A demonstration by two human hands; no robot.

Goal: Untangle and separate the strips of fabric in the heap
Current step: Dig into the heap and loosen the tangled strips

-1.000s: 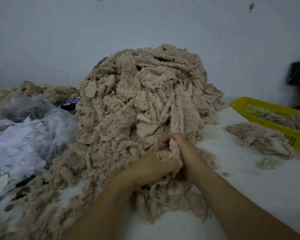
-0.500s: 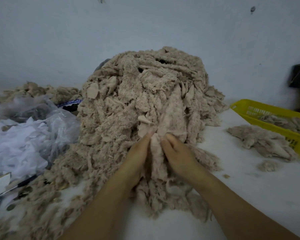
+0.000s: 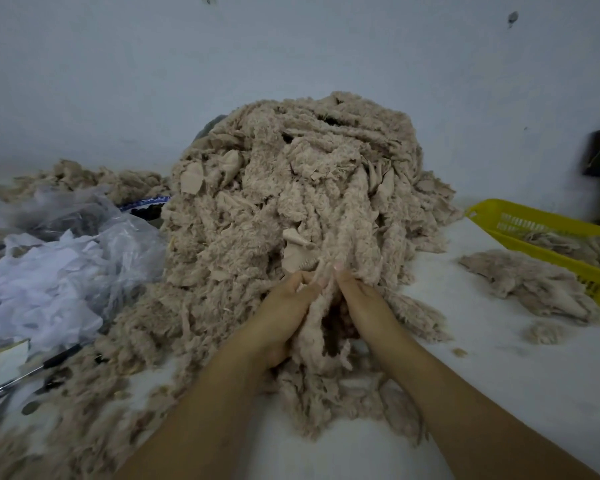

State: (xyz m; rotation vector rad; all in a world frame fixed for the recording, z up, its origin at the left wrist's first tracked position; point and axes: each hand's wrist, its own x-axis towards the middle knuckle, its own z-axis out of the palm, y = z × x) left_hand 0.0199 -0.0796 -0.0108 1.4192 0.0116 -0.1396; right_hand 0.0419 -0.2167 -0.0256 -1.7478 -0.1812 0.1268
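Note:
A tall heap (image 3: 291, 188) of tangled beige fuzzy fabric strips fills the middle of the white table. One long fuzzy strip (image 3: 347, 230) runs down the front of the heap to my hands. My left hand (image 3: 284, 310) grips this strip from the left, fingers curled into the fabric. My right hand (image 3: 361, 299) pinches the same strip from the right, fingertips at its upper edge. The two hands sit close together at the foot of the heap. The strip's lower end (image 3: 319, 341) bunches between my wrists.
A yellow plastic basket (image 3: 548, 233) with some strips stands at the right, with a small separated pile (image 3: 527, 282) in front of it. Clear plastic bags with white scraps (image 3: 56, 278) lie at the left. A pen (image 3: 32, 372) lies near the left edge.
Both hands moved from a bunched clutch low on the fabric to a higher grip on one long strip, and they now hold it slightly apart.

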